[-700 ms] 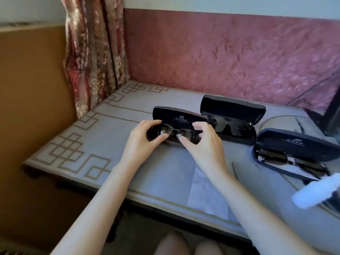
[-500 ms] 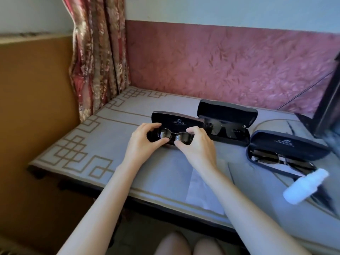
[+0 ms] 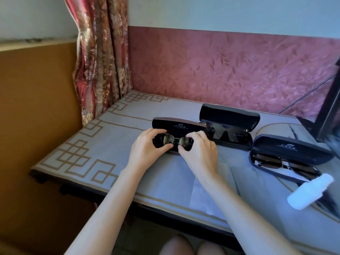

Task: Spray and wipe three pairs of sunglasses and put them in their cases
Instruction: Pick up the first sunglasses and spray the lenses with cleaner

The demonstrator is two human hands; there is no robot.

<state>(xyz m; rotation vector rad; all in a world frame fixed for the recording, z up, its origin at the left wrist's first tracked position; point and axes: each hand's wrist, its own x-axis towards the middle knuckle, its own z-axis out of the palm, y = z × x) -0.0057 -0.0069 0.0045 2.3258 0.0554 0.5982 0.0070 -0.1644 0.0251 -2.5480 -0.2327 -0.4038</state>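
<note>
Hands are meeting over the left case [image 3: 177, 125], which is lying open on the table [image 3: 114, 137]. The left hand [image 3: 147, 150] is pinching one lens rim of the sunglasses [image 3: 173, 142] between thumb and fingers; the right hand [image 3: 201, 153] is pinching the other rim. Whether the pair is touching the case tray cannot be told. The middle case [image 3: 229, 115] and the right case [image 3: 291, 153] are standing open to the right, each holding a pair. A bottle [image 3: 311, 192] is lying on its side just beside the right case. A wipe [image 3: 202, 197] is lying flat under the right forearm, close to the front edge. Bare tabletop is stretching left of the hands toward the curtain [image 3: 99, 61] and the left edge.
</note>
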